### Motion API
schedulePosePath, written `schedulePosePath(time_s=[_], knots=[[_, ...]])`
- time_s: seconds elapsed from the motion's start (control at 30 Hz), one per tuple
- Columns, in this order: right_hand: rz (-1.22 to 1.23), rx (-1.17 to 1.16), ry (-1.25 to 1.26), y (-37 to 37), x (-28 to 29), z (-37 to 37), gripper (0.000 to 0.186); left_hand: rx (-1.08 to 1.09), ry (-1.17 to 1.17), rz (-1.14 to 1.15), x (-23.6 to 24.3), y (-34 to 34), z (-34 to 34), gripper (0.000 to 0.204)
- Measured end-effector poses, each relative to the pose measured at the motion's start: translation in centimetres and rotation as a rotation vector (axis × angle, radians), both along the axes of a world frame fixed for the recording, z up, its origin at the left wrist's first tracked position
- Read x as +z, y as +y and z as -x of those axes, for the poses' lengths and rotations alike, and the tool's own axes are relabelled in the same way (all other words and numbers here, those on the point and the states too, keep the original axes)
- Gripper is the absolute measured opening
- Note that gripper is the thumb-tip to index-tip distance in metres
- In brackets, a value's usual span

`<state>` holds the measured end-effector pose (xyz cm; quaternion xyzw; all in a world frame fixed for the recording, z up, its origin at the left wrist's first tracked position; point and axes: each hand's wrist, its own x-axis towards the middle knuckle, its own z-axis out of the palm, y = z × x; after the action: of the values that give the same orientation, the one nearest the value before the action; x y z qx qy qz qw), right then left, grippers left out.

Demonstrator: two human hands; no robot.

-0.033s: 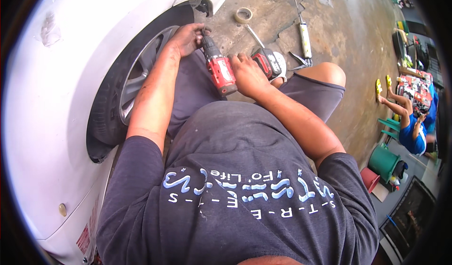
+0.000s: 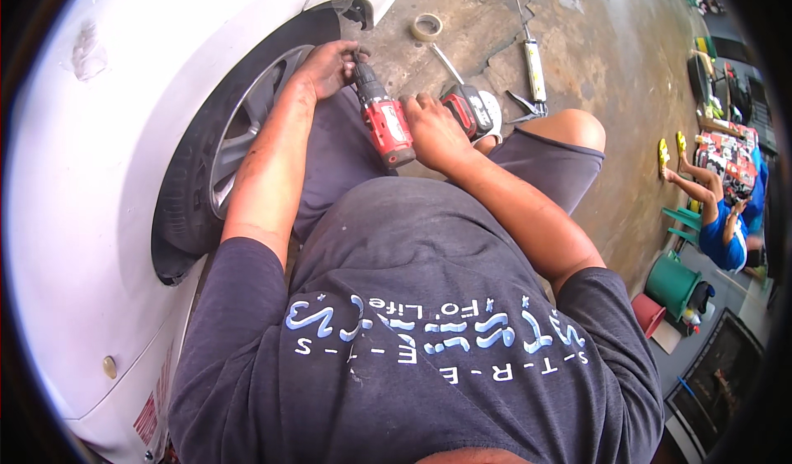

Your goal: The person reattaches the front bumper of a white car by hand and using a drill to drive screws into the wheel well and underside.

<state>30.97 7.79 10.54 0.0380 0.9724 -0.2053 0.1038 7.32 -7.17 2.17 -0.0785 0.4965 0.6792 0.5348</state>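
Note:
A red and black cordless drill (image 2: 388, 127) lies sideways above my lap, its chuck pointing away toward the car's wheel arch. My right hand (image 2: 436, 132) is wrapped round its handle, and the red and black battery (image 2: 467, 109) sticks out beyond the knuckles. At the chuck's nose, my left hand (image 2: 332, 68) has its fingers bent around a small dark drill bit (image 2: 356, 55), which they partly hide. Close to my left forearm is the wheel (image 2: 235, 146) of a white car (image 2: 107, 175).
On the concrete floor lie a roll of tape (image 2: 426, 27), a pale flat strip (image 2: 446, 63) and a caulking gun (image 2: 535, 76). My bent knee (image 2: 577, 130) is at the right. Farther right, a person in blue (image 2: 722, 233) sits near a green bucket (image 2: 670, 282) and a red bucket (image 2: 648, 314).

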Motion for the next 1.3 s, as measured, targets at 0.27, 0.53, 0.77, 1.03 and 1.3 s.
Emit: schedulePosePath(time_s=[0.27, 0.53, 0.77, 1.03, 1.3], knots=[[-0.006, 0.016, 0.015, -0.3, 0.3, 0.1, 0.033, 0.02, -0.037, -0.054, 0.2, -0.5, 0.2, 0.031], [-0.01, 0.009, 0.038, -0.1, 0.0, 0.2, 0.033, 0.035, -0.027, -0.035, 1.3, -0.5, 0.1, 0.03], [-0.006, 0.002, -0.067, -0.4, 0.2, 0.5, 0.032, -0.051, 0.02, 0.012, 1.5, -0.2, 0.4, 0.031], [-0.004, -0.071, -0.173, -1.9, -1.4, 3.1, 0.046, -0.103, 0.247, 0.153, 1.6, 1.8, 0.9, 0.032], [0.099, -0.118, -0.211, -2.5, -3.3, 4.7, 0.047, -0.222, 0.428, 0.417, -1.1, 3.5, 2.1, 0.038]])
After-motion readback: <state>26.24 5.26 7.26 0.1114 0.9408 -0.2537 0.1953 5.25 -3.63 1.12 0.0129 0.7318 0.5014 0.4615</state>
